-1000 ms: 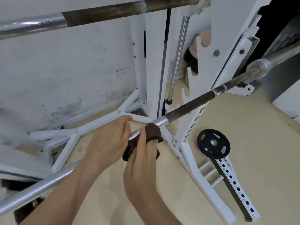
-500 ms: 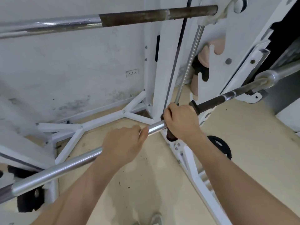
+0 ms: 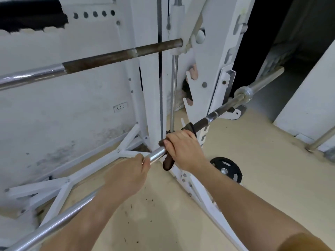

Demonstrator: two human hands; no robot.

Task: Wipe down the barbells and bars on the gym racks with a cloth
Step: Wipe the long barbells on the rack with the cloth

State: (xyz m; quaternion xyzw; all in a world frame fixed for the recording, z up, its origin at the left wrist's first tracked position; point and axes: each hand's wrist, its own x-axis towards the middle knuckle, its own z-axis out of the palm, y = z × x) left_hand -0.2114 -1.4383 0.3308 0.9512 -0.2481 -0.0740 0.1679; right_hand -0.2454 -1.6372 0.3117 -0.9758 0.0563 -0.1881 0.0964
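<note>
Head view: in front of the white rack upright [image 3: 150, 87], the left hand [image 3: 126, 176] grips the lower barbell [image 3: 156, 154], while the right hand [image 3: 183, 149], nearer the upright, clamps a brown cloth [image 3: 167, 163] around the shaft.

I see a beige floor [image 3: 272, 178] carrying the white rack base [image 3: 94, 165]. A black weight plate [image 3: 228, 169] sits at four o'clock (dark crumbs [image 3: 146, 201] near six).

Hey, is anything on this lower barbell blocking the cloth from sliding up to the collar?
Nothing visible sits on the barbell ahead of the cloth under the right hand, until the white rack hook cradling it just before the collar.
</note>
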